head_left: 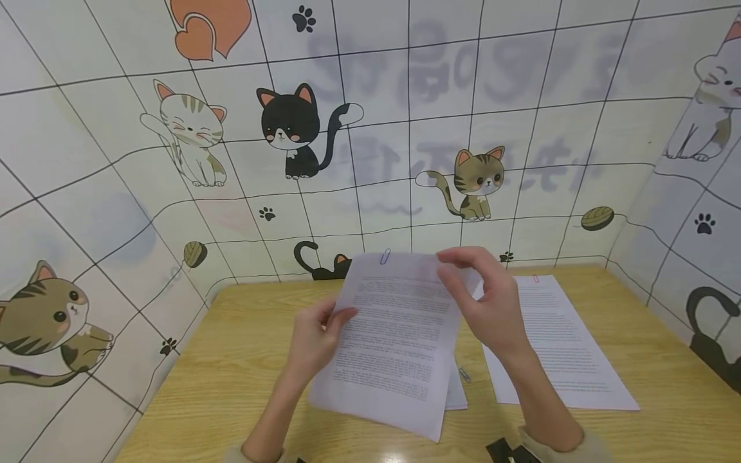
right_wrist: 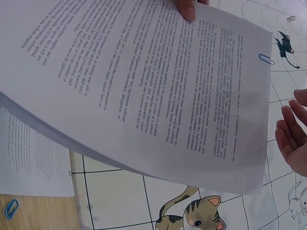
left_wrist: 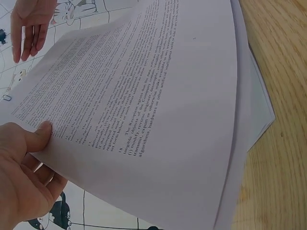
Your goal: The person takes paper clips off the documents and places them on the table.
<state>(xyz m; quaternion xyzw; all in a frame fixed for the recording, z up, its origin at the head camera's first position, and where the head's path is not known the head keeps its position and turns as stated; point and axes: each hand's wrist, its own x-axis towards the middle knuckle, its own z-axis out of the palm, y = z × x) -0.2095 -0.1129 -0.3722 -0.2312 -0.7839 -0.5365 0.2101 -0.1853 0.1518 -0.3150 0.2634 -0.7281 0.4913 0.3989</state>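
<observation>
My left hand (head_left: 315,334) holds a few printed sheets (head_left: 393,334) by their left edge, thumb on the front and fingers behind. The sheets are raised and tilted over the table, and their lower edges fan slightly apart in the left wrist view. A blue paper clip (head_left: 385,257) sits on their top edge. Close by the top right corner is my right hand (head_left: 492,302), thumb and forefinger apart. The right wrist view shows that hand (right_wrist: 292,136) beyond the top edge, fingers loosely bent, with nothing between them.
More paper (head_left: 457,392) lies on the wooden table (head_left: 249,347) partly under the raised sheets. A loose paper clip (head_left: 465,375) lies beside it. To the right lies another printed document (head_left: 561,347) with a red clip (head_left: 535,279) at its top. A cat-patterned wall covering (head_left: 382,186) stands behind.
</observation>
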